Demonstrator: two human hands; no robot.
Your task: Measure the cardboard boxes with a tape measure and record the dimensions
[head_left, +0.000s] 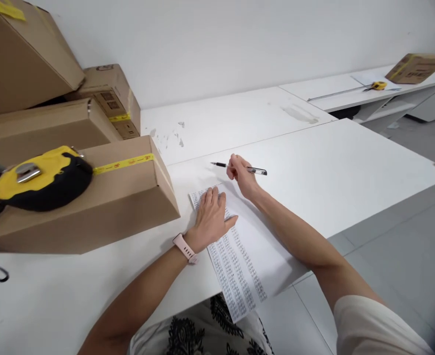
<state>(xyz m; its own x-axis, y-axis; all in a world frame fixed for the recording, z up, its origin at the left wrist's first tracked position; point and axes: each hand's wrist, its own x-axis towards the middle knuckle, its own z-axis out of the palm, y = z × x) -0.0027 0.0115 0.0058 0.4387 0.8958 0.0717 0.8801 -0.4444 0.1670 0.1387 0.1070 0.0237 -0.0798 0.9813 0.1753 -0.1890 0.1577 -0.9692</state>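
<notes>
My left hand (212,219) lies flat, fingers a little apart, on a sheet of paper (261,236) with columns of small handwritten characters along its left side. The sheet's lower end hangs past the table's front edge. Held in the fingers of my right hand (241,172) is a pen (257,171), dark at its tip and clear along the barrel. Its point faces left, above the table beyond the sheet's top edge, and appears clear of the paper. Under my left palm, part of the writing is hidden.
Cardboard boxes (128,192) are stacked at the left, with a yellow and black tape measure (50,177) on the nearest one. A white table (350,167) stretches right. Farther off are a second tape measure (379,86) and a carton (417,68).
</notes>
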